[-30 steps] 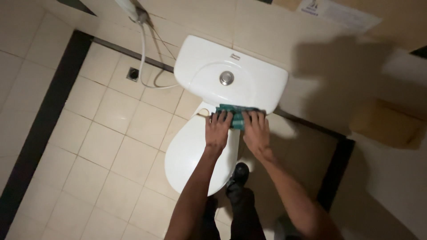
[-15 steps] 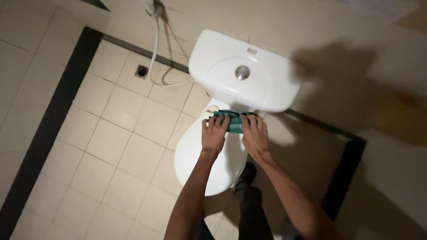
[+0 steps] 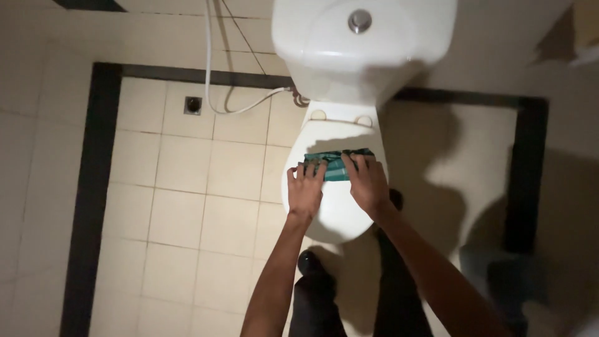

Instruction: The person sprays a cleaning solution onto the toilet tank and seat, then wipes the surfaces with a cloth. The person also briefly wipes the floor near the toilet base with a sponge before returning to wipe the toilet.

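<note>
Both hands, left hand and right hand, press green cloth onto toilet lid.

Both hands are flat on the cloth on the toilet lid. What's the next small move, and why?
Probably draw the cloth toward the lid's front edge. Left hand and right hand press it flat across the lid's middle, and the bare white stretch below them lies nearest the body, so a short pull would cover it.

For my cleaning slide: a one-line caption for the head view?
Both hands, left hand and right hand, press a green cloth on the closed white toilet lid.
</note>
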